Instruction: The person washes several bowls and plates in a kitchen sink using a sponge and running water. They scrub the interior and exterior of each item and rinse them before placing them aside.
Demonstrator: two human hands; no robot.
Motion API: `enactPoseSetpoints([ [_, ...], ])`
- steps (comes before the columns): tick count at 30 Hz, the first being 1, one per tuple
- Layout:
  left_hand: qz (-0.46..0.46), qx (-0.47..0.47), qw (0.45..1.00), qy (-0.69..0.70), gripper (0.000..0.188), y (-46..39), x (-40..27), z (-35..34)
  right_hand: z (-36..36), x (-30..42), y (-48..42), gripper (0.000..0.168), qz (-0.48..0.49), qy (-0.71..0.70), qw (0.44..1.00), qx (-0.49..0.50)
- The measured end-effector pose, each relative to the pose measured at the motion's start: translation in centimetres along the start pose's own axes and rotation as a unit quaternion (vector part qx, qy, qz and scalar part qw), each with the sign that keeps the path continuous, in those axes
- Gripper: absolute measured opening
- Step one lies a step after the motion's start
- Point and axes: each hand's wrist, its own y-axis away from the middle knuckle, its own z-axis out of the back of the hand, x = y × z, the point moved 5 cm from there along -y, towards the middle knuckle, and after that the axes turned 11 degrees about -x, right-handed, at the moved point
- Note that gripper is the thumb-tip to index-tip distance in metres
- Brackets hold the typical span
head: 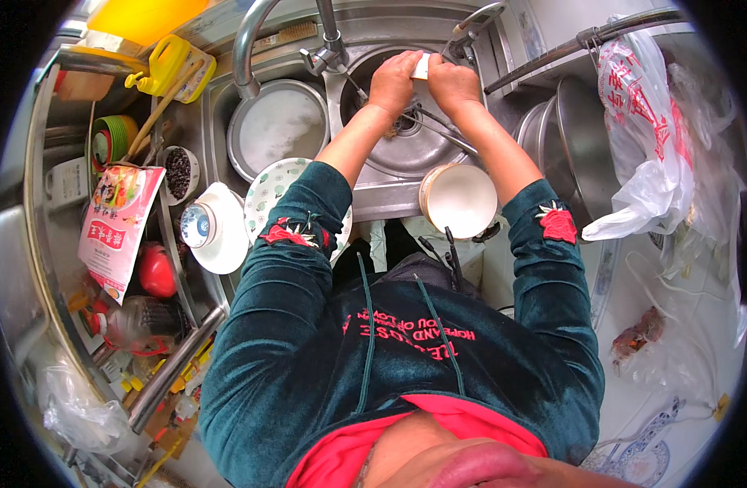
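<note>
My left hand point(393, 84) and my right hand point(453, 84) meet above the far part of a round stainless steel sink bowl point(386, 160). Between them they grip a small white object point(421, 67); the fingers hide most of it, so its kind is unclear. Below the hands, thin metal rods point(443, 135) cross the bowl near the drain strainer point(405, 125). A white bowl point(460, 201) sits at the sink's front edge, below my right forearm. The left sink compartment contains a metal basin point(279, 128) of cloudy water.
A patterned plate point(270, 195) lies partly beneath my left sleeve, beside upturned white dishes point(222, 235). A chrome faucet point(245, 55) arches over the left compartment. Yellow jug point(169, 64) stands back left. Steel pans point(569, 146) and a hanging plastic bag point(648, 134) occupy the right.
</note>
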Motion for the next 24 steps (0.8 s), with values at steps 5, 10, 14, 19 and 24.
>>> enactPoseSetpoints([
  [5,0.188,0.043,0.979,0.072,0.032,-0.1,2.3,-1.2,0.2,-0.5,0.9,0.012,-0.032,-0.052,0.996,-0.058],
  [10,0.544,-0.131,0.635,0.533,0.026,2.9,4.9,-6.1,-5.2,-1.0,4.8,0.027,-0.482,-0.611,0.560,0.285],
  [14,0.634,-0.154,0.604,0.458,0.030,4.7,4.8,-7.3,-6.3,-1.3,5.0,0.022,-0.531,-0.623,0.516,0.251],
  [19,0.610,-0.086,0.674,0.408,0.023,4.6,4.8,-5.7,-4.7,-3.1,4.2,0.022,-0.463,-0.522,0.694,0.176],
  [24,0.492,-0.069,0.776,0.389,0.023,3.4,5.7,-5.0,-4.2,-4.1,2.2,0.025,-0.373,-0.337,0.845,0.181],
])
